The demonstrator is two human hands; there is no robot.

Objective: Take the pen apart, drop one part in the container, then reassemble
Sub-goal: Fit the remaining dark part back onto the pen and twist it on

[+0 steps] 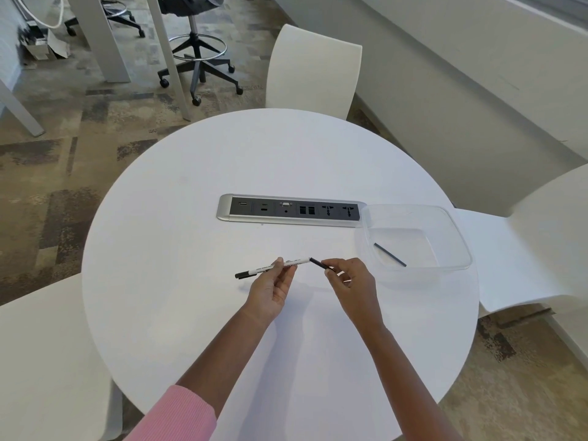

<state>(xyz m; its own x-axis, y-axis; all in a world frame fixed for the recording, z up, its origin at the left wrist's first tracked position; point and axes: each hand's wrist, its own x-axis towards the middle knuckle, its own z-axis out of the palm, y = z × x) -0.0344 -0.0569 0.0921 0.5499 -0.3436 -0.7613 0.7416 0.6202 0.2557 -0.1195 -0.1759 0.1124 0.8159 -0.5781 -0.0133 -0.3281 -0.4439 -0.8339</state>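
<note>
While the left hand (270, 289) pinches the white pen barrel (286, 265) between thumb and fingertips just above the table (222, 173), the right hand (348, 281) pinches the near end of a short dark piece (319, 264) whose far tip sits right at the barrel's right-hand end. The barrel lies nearly crosswise in front of the person, with its black cap (241, 275) at the left and slightly nearer, and its other end pointing right and slightly away. The dark piece slants up from the right hand toward that end, so the two axes meet at a shallow angle rather than in one line. Whether the tip is inside the barrel or only touching its mouth is too small to tell. A thin black rod (389, 254) already lies aslant on the floor of the clear container (458, 237), which stands to the right of and a little beyond the right hand, well apart from the left. That hand is plainly the nearer one to it. Judging from this, the coming move turns on bringing the dark piece into line with the barrel.
</note>
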